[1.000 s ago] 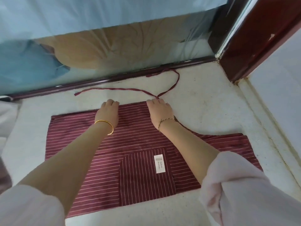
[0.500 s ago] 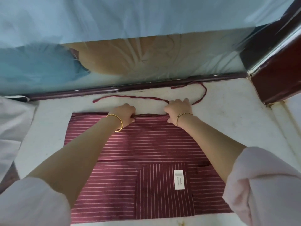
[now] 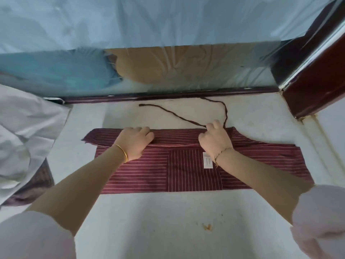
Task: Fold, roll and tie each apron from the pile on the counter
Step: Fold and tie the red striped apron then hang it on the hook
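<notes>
A maroon apron [image 3: 141, 174] with thin white stripes lies flat on the white counter [image 3: 168, 221]. It has a pocket and a small white label [image 3: 207, 160]. Its far edge is turned over into a narrow roll [image 3: 177, 136]. My left hand [image 3: 133, 142] grips the roll left of centre, fingers curled over it. On the right part of the roll my right hand [image 3: 214, 139] grips it the same way. The apron's dark strap [image 3: 179, 115] trails loose behind the roll, looping toward the back rail.
A heap of white cloth [image 3: 24, 131] lies at the left, over a dark striped fabric [image 3: 35, 184]. A dark rail [image 3: 168, 94] and a plastic-covered pane close the back. A dark red post [image 3: 313, 90] stands at the back right. A small orange stain [image 3: 207, 226] marks the near counter.
Both hands went from lying flat on the apron to gripping its far edge. They have rolled that edge toward me, so the flat part is shorter. The camera moved back.
</notes>
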A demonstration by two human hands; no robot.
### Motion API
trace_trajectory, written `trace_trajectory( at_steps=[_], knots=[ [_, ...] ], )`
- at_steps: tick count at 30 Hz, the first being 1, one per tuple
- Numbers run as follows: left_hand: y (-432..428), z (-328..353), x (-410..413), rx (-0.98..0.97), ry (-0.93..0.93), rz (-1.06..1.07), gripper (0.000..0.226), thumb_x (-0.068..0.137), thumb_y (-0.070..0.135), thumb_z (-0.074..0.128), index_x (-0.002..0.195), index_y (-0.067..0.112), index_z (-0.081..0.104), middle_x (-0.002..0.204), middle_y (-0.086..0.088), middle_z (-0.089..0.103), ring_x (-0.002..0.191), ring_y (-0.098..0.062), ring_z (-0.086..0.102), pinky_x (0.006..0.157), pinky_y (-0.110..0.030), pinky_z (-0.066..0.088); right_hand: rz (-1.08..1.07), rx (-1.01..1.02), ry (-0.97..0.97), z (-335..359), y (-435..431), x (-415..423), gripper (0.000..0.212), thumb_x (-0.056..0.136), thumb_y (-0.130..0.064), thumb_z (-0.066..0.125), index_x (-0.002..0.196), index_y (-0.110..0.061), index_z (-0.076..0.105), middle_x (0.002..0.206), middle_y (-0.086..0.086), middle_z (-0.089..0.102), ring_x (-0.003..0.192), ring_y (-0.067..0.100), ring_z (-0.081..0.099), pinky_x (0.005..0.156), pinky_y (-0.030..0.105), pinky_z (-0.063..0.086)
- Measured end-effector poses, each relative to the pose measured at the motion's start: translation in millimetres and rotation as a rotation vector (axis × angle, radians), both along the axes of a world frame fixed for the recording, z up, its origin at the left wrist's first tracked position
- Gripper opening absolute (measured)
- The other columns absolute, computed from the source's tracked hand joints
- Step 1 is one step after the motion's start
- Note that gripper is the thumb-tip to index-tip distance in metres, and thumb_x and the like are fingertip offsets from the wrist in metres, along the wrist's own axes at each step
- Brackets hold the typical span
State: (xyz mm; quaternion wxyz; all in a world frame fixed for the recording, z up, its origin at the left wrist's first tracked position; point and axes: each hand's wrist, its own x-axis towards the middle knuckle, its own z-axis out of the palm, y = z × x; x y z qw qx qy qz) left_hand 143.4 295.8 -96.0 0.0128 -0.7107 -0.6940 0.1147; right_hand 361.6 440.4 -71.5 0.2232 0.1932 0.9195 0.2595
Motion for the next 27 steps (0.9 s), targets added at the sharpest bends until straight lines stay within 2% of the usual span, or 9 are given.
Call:
trace_trajectory(
  at_steps=[3, 5, 7, 10, 13, 17, 21, 24, 27],
  knots=[
    [-38.5, -12.1, 10.4, -0.044, 0.034, -0.083, 0.043, 0.047, 0.013, 0.083, 0.086, 0.015, 0.065, 0.079, -0.003, 0.059, 0.063, -0.02, 0.056, 0.045, -0.028, 0.046, 0.013, -0.081, -0.184, -21.7, -24.9, 18.1, 0.019, 0.086, -0.01, 0.054, 0.068, -0.015, 0.048, 0.06, -0.008, 0.039, 0.092, 0.02, 0.052, 0.099, 0.038, 0.031],
    [-62.6, -15.0, 16.5, -0.075, 0.06, -0.098, 0.046, 0.042, 0.013, 0.085, 0.084, 0.015, 0.067, 0.081, -0.004, 0.06, 0.065, -0.02, 0.056, 0.048, -0.028, 0.045, -0.031, -0.052, -0.237, -25.1, -41.5, 28.4, 0.011, 0.086, -0.013, 0.052, 0.083, -0.023, 0.058, 0.071, -0.013, 0.049, 0.094, 0.02, 0.049, 0.099, 0.037, 0.028],
    [-84.0, -22.3, 16.7, -0.082, 0.066, -0.094, 0.047, 0.04, 0.012, 0.085, 0.084, 0.015, 0.067, 0.081, -0.004, 0.061, 0.066, -0.02, 0.057, 0.051, -0.028, 0.045, -0.065, -0.012, -0.276, -27.6, -56.9, 37.3, 0.017, 0.083, -0.014, 0.051, 0.088, -0.028, 0.059, 0.069, -0.014, 0.045, 0.092, 0.018, 0.045, 0.094, 0.035, 0.028],
    [-106.4, -27.9, 19.4, -0.155, 0.083, -0.046, 0.041, 0.067, 0.015, 0.074, 0.106, 0.018, 0.061, 0.1, -0.001, 0.059, 0.085, -0.018, 0.055, 0.069, -0.027, 0.045, -0.135, -0.029, -0.251, -30.8, -64.5, 46.5, 0.012, 0.085, -0.017, 0.051, 0.087, -0.028, 0.055, 0.065, -0.01, 0.038, 0.096, 0.018, 0.044, 0.093, 0.033, 0.028],
    [-122.8, -30.2, 22.0, -0.219, 0.103, 0.039, 0.037, 0.088, 0.013, 0.053, 0.123, 0.019, 0.046, 0.119, 0.0, 0.05, 0.104, -0.018, 0.048, 0.083, -0.025, 0.039, -0.188, -0.074, -0.201, -32.5, -70.1, 54.5, 0.007, 0.086, -0.018, 0.052, 0.085, -0.024, 0.05, 0.073, -0.01, 0.045, 0.097, 0.017, 0.046, 0.093, 0.033, 0.029],
    [-135.9, -27.1, 19.6, -0.18, 0.038, 0.071, 0.04, 0.066, 0.009, 0.071, 0.104, 0.017, 0.059, 0.095, 0.0, 0.058, 0.082, -0.018, 0.055, 0.064, -0.027, 0.043, -0.263, -0.051, -0.147, -35.9, -71.0, 60.7, 0.012, 0.085, -0.015, 0.053, 0.095, -0.022, 0.053, 0.08, -0.006, 0.047, 0.098, 0.018, 0.048, 0.092, 0.033, 0.032],
    [-142.1, -26.7, 20.0, -0.321, -0.063, 0.1, 0.035, 0.083, 0.021, 0.056, 0.117, 0.02, 0.046, 0.112, 0.002, 0.047, 0.097, -0.016, 0.048, 0.069, -0.021, 0.036, -0.305, -0.032, -0.137, -37.7, -71.5, 61.4, 0.01, 0.086, -0.015, 0.049, 0.094, -0.02, 0.049, 0.084, -0.005, 0.05, 0.094, 0.017, 0.047, 0.088, 0.031, 0.036],
    [-131.9, -21.0, 28.4, -0.357, -0.279, 0.222, 0.024, 0.092, 0.041, 0.048, 0.103, 0.02, 0.052, 0.104, 0.005, 0.045, 0.084, -0.013, 0.049, 0.066, -0.023, 0.039, -0.317, -0.037, -0.195, -39.6, -75.5, 62.1, 0.022, 0.086, -0.021, 0.049, 0.108, -0.02, 0.05, 0.097, -0.004, 0.054, 0.097, 0.018, 0.045, 0.083, 0.031, 0.034],
    [-96.7, -22.4, 49.5, -0.238, -0.321, 0.192, 0.028, 0.099, 0.033, 0.035, 0.108, 0.017, 0.056, 0.108, 0.002, 0.046, 0.079, -0.014, 0.05, 0.069, -0.027, 0.045, -0.321, -0.041, -0.237, -34.8, -76.8, 62.1, 0.022, 0.088, -0.023, 0.047, 0.11, -0.021, 0.05, 0.095, -0.004, 0.052, 0.1, 0.018, 0.044, 0.079, 0.031, 0.033]
  ],
)
